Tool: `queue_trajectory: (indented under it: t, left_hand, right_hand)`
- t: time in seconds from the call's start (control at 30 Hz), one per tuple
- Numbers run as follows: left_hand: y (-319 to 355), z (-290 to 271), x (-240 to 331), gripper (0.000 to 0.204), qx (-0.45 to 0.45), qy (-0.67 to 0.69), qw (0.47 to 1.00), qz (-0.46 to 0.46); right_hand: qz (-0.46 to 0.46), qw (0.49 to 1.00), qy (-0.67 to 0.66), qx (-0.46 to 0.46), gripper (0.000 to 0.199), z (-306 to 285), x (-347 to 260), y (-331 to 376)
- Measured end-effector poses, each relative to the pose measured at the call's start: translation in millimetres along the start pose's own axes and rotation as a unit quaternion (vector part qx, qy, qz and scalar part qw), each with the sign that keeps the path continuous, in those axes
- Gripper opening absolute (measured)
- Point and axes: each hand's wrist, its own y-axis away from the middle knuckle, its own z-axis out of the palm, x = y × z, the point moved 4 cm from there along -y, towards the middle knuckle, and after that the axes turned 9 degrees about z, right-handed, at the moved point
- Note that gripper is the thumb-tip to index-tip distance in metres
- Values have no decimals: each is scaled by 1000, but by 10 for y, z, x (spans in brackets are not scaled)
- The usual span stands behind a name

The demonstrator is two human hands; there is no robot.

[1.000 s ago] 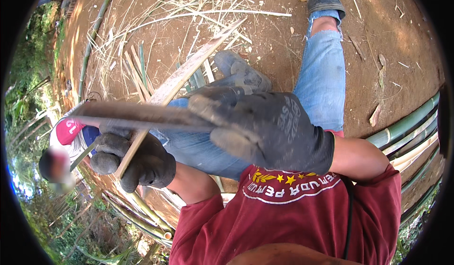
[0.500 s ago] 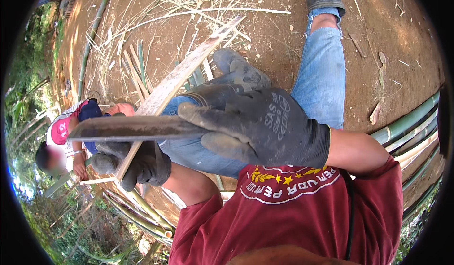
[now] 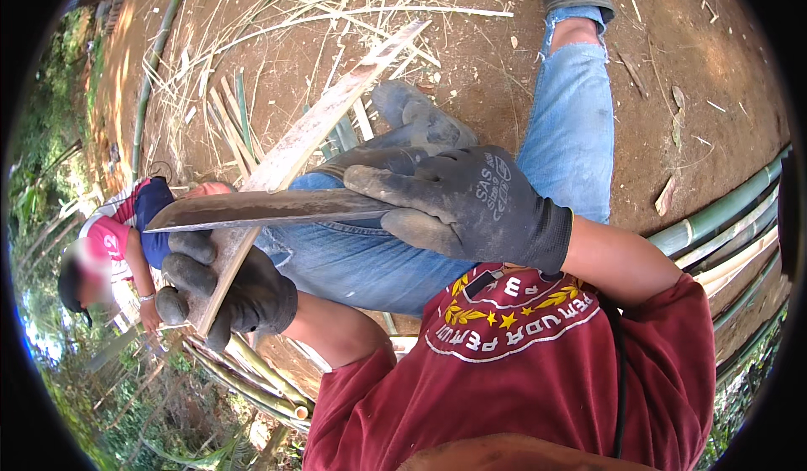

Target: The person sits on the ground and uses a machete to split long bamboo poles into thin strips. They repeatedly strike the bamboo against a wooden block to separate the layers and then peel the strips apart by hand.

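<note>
Bamboo strip (image 3: 324, 134) slants out past your bent leg (image 3: 353, 261), near end gripped in your left hand (image 3: 261, 294), far end over the dirt (image 3: 656, 101). Knife (image 3: 269, 207) is held in your right hand (image 3: 462, 198), blade crossing over the strip; can't tell if they're touching. Looks like shaving to me, so next stroke probably wants a low blade angle.

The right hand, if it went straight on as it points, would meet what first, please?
The right hand would likely meet the pale strip in the left hand, though depth is unclear.
</note>
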Motion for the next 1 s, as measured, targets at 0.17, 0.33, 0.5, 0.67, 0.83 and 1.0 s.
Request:
queue_trajectory:
  t: [0.17, 0.33, 0.5, 0.67, 0.83, 1.0]
  left_hand:
    - [-93, 107, -22, 34, -31, -2, 1000, 1]
    - [170, 36, 64, 44, 145, -3, 989, -17]
    - [-38, 204, 4, 56, -79, -21, 996, 43]
    - [109, 93, 13, 51, 35, -19, 998, 39]
    - [-45, 174, 4, 49, -65, -59, 996, 37]
    - [0, 125, -45, 35, 67, -44, 997, 9]
  right_hand:
    - [16, 999, -29, -1, 47, 46, -113, -59]
    - [-10, 998, 56, -37, 57, -44, -409, -64]
    - [72, 997, 15, -9, 57, -60, -129, 58]
    - [68, 994, 83, -28, 58, -31, -233, 60]
    - [58, 991, 123, -1, 56, 40, 230, 171]
    - [138, 983, 86, -86, 38, 20, 314, -18]
